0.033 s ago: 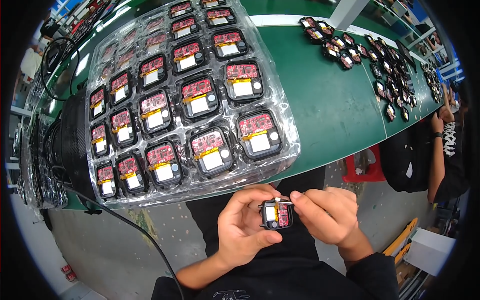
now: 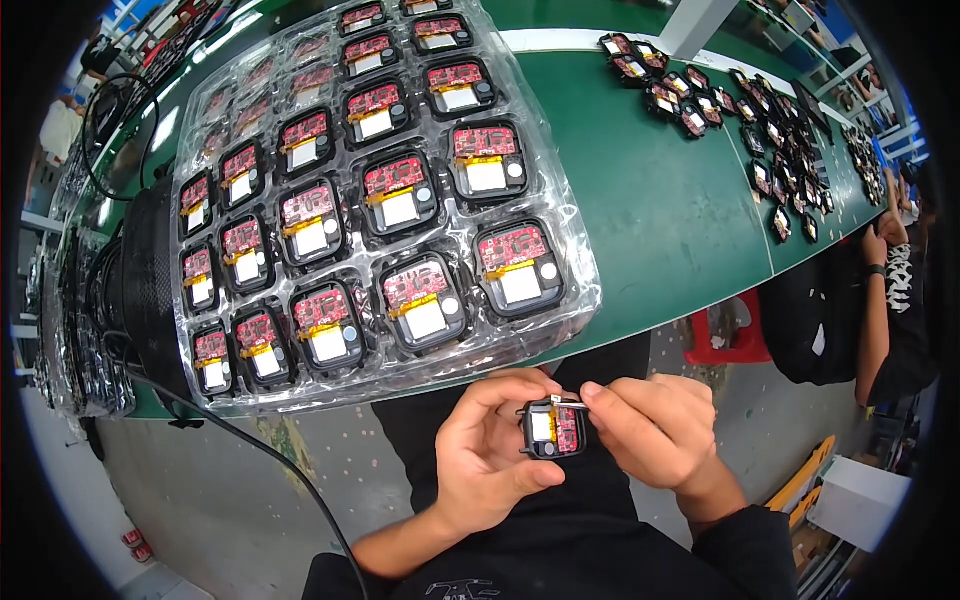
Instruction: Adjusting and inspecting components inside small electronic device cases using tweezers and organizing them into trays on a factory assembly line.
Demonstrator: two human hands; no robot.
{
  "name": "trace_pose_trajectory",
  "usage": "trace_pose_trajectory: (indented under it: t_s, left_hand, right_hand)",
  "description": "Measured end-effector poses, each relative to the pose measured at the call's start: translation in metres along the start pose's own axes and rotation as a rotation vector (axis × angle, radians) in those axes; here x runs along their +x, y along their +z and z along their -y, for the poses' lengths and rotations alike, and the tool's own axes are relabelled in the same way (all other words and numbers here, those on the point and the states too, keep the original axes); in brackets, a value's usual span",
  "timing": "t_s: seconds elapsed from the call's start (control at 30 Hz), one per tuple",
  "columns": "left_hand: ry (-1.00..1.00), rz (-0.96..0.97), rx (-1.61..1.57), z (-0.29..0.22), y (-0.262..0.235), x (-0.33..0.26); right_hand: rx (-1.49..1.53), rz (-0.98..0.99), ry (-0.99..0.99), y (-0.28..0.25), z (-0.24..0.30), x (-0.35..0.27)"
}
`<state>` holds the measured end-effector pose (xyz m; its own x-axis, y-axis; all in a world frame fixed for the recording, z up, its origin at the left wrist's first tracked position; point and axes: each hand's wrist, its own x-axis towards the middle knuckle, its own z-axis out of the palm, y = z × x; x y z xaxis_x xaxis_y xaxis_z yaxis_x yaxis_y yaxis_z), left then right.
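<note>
My left hand (image 2: 478,462) is closed around the edges of a small black watch case (image 2: 567,435), held above my lap. Inside the case show a red circuit board, a white rectangular piece and yellow tape. In my right hand (image 2: 655,428), thumb and fingers pinch a thin silver tool (image 2: 573,405); its exact kind is too small to tell. The tool's tip lies over the upper edge of the case, beside a tiny white part. A clear plastic tray (image 2: 455,240) on the table holds rows of similar open cases (image 2: 520,268).
The green table (image 2: 650,230) carries more loose cases (image 2: 790,150) at the far right. A black cable (image 2: 290,465) hangs down at the left. Another person's arm (image 2: 875,320) is at the right, near a red stool (image 2: 730,335). A white box (image 2: 860,500) stands lower right.
</note>
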<state>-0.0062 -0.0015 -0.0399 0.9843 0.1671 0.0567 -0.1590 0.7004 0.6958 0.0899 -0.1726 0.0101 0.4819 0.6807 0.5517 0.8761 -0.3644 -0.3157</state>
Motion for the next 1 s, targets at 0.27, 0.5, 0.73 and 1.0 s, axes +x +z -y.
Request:
trace_pose_trajectory:
  t_s: [0.27,0.5,0.73,1.0]
  left_hand:
    - [0.013,0.028,0.02,-0.0037,-0.0006,0.0006]
    - [-0.021,0.004,0.045,-0.0058,-0.0028,-0.0011]
    - [-0.008,-0.045,0.014,-0.0037,-0.0009,-0.0038]
    - [-0.047,-0.042,0.03,-0.0075,0.0001,-0.0043]
  right_hand:
    - [0.263,0.012,0.126,0.0016,-0.0006,0.0051]
    - [0.077,0.049,0.094,0.0013,0.0052,0.0063]
    - [0.166,-0.01,0.088,0.0068,0.003,0.0047]
    - [0.147,0.015,0.085,0.0099,0.0052,0.0048]
